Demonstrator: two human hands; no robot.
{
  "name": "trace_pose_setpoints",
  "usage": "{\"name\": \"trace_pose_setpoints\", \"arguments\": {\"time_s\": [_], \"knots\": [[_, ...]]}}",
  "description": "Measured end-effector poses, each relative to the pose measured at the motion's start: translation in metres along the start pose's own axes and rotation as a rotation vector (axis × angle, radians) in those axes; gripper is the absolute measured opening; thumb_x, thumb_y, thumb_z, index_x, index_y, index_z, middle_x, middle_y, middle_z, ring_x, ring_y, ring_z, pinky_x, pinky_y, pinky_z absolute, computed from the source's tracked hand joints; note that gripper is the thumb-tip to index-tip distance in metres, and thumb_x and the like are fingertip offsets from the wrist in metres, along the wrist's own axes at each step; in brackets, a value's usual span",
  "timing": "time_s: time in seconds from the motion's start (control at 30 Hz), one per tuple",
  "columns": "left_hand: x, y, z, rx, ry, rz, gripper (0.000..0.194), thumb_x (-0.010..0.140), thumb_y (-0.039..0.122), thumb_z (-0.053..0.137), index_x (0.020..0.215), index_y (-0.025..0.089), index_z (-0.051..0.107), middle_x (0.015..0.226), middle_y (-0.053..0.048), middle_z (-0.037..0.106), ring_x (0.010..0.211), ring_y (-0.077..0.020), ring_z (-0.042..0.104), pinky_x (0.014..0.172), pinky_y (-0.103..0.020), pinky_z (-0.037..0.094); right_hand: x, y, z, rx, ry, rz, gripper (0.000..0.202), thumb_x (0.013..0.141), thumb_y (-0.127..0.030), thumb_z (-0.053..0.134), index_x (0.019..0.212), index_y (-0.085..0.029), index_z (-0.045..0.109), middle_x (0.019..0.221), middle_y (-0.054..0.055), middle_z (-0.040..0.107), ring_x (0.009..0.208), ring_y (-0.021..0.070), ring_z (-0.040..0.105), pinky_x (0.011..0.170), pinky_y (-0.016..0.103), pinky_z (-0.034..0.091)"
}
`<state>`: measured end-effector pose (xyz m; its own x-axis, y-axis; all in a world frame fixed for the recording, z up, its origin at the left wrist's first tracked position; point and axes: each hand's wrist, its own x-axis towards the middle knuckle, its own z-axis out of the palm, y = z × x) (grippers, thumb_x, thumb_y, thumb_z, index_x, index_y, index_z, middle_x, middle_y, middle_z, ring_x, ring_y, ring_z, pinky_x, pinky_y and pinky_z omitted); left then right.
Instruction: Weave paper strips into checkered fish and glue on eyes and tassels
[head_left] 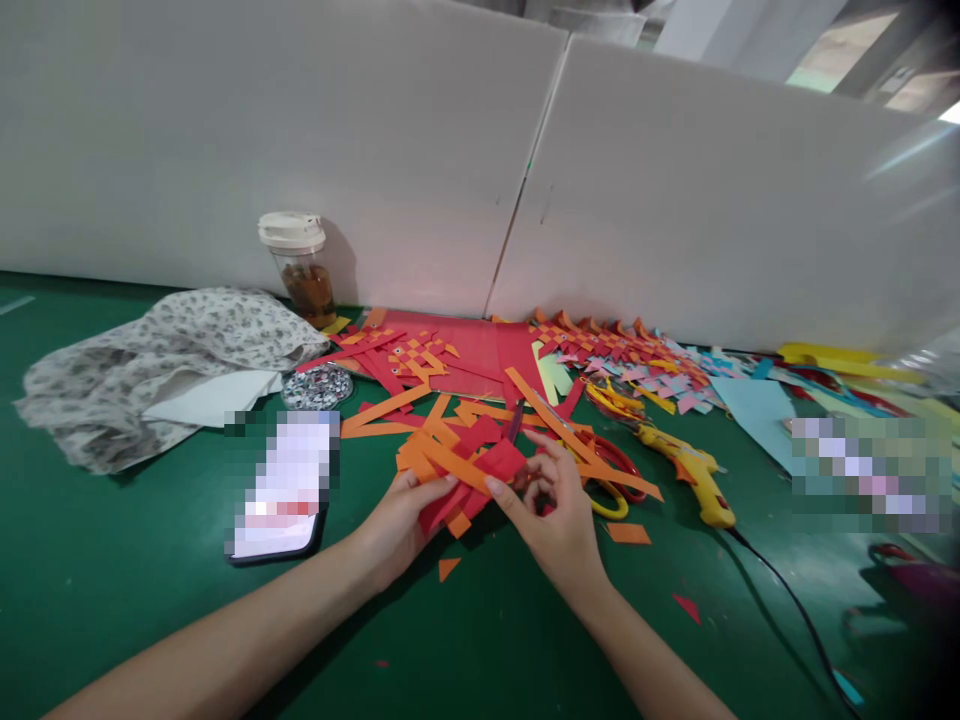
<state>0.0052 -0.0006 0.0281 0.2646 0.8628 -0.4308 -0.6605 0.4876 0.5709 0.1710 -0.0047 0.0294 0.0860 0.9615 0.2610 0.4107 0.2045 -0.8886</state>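
Between my two hands is a piece of woven red and orange paper strips [457, 462], held a little above the green table. My left hand [405, 515] grips its left side, the thumb lying on top. My right hand [551, 505] pinches the right end of an orange strip between thumb and forefinger, its other fingers curled. Loose orange strips [390, 405] lie just behind the weave. Close to my right hand are red-handled scissors [619, 460] and a yellow scissor handle [611, 502], partly covered by an orange strip.
On the right lies a yellow glue gun [694, 475] with a black cord. A phone [281, 490] rests at left, near a patterned cloth [187, 340] and a lidded cup of tea [300, 265]. Woven paper fish [420, 355] and many colored pieces line the white partition [300, 120].
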Motion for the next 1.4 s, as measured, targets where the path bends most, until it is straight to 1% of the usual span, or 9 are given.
{"name": "trace_pose_setpoints", "arguments": {"time_s": [0.1, 0.27, 0.43, 0.67, 0.77, 0.97, 1.17, 1.3, 1.4], "knots": [[-0.001, 0.002, 0.001, 0.004, 0.01, -0.019, 0.017, 0.072, 0.012, 0.073, 0.088, 0.016, 0.068, 0.089, -0.006, 0.075, 0.082, -0.0193, 0.07, 0.079, -0.029, 0.053, 0.001, 0.003, 0.002, 0.016, 0.027, 0.043, 0.067, 0.072, -0.042, 0.072, 0.128, -0.025, 0.04, 0.099, 0.004, 0.055, 0.053, 0.0081, 0.05, 0.047, 0.024, 0.046], [-0.001, 0.003, -0.001, -0.067, -0.202, -0.005, 0.029, 0.072, 0.01, 0.067, 0.101, 0.015, 0.067, 0.105, -0.009, 0.072, 0.1, -0.025, 0.066, 0.09, -0.035, 0.049, 0.004, 0.003, 0.004, 0.192, -0.024, 0.155, 0.082, 0.066, -0.043, 0.076, 0.132, -0.025, 0.033, 0.125, 0.014, 0.051, 0.082, 0.0182, 0.062, 0.058, 0.028, 0.055], [0.001, 0.0, -0.006, 0.05, -0.252, 0.043, 0.04, 0.061, -0.001, 0.069, 0.098, 0.014, 0.069, 0.103, -0.008, 0.073, 0.099, -0.0245, 0.066, 0.085, -0.031, 0.05, 0.005, 0.006, 0.005, 0.416, -0.138, 0.289, 0.08, 0.064, -0.04, 0.078, 0.13, -0.024, 0.034, 0.108, 0.01, 0.064, 0.09, 0.0232, 0.066, 0.078, 0.039, 0.057], [-0.001, -0.006, -0.002, 0.151, -0.216, 0.145, 0.041, 0.069, 0.015, 0.079, 0.108, 0.016, 0.068, 0.108, -0.011, 0.071, 0.101, -0.0244, 0.066, 0.091, -0.033, 0.049, 0.001, -0.003, 0.003, 0.433, -0.252, 0.24, 0.073, 0.068, -0.034, 0.077, 0.129, -0.027, 0.038, 0.111, 0.009, 0.066, 0.099, 0.0255, 0.067, 0.081, 0.04, 0.058], [-0.003, -0.006, 0.001, 0.128, -0.147, 0.149, 0.04, 0.068, 0.02, 0.08, 0.107, 0.017, 0.068, 0.107, -0.011, 0.071, 0.098, -0.0251, 0.067, 0.09, -0.036, 0.05, 0.001, -0.005, -0.001, 0.387, -0.281, 0.234, 0.071, 0.069, -0.036, 0.076, 0.129, -0.027, 0.039, 0.111, 0.009, 0.066, 0.099, 0.0257, 0.067, 0.081, 0.04, 0.056], [-0.005, -0.007, 0.003, 0.133, -0.067, 0.169, 0.038, 0.068, 0.019, 0.08, 0.104, 0.017, 0.067, 0.103, -0.009, 0.073, 0.094, -0.0238, 0.069, 0.085, -0.033, 0.053, -0.001, -0.007, -0.001, 0.401, -0.234, 0.189, 0.055, 0.071, -0.04, 0.075, 0.117, -0.026, 0.05, 0.098, 0.007, 0.07, 0.08, 0.0204, 0.069, 0.071, 0.035, 0.056], [-0.007, -0.006, 0.004, 0.167, -0.047, 0.193, 0.032, 0.067, 0.02, 0.08, 0.097, 0.016, 0.07, 0.103, -0.008, 0.072, 0.093, -0.0221, 0.068, 0.084, -0.032, 0.052, 0.001, -0.002, -0.001, 0.296, -0.136, 0.224, 0.026, 0.068, -0.042, 0.075, 0.079, -0.019, 0.066, 0.079, 0.005, 0.071, 0.072, 0.0197, 0.066, 0.066, 0.032, 0.056], [-0.003, 0.0, 0.003, 0.123, 0.012, 0.219, 0.028, 0.068, 0.025, 0.08, 0.094, 0.016, 0.072, 0.096, -0.006, 0.073, 0.085, -0.0182, 0.068, 0.078, -0.027, 0.052, 0.003, 0.0, -0.005, 0.298, -0.174, 0.221, 0.023, 0.067, -0.04, 0.077, 0.074, -0.019, 0.069, 0.073, 0.003, 0.07, 0.067, 0.0195, 0.065, 0.062, 0.031, 0.055], [0.002, 0.003, -0.001, 0.211, 0.05, 0.263, 0.025, 0.066, 0.025, 0.081, 0.087, 0.015, 0.072, 0.088, -0.004, 0.073, 0.079, -0.0158, 0.066, 0.074, -0.025, 0.051, 0.004, -0.001, -0.005, 0.329, -0.159, 0.225, 0.023, 0.067, -0.04, 0.076, 0.074, -0.019, 0.069, 0.073, 0.003, 0.069, 0.067, 0.0191, 0.063, 0.062, 0.031, 0.054]]}}
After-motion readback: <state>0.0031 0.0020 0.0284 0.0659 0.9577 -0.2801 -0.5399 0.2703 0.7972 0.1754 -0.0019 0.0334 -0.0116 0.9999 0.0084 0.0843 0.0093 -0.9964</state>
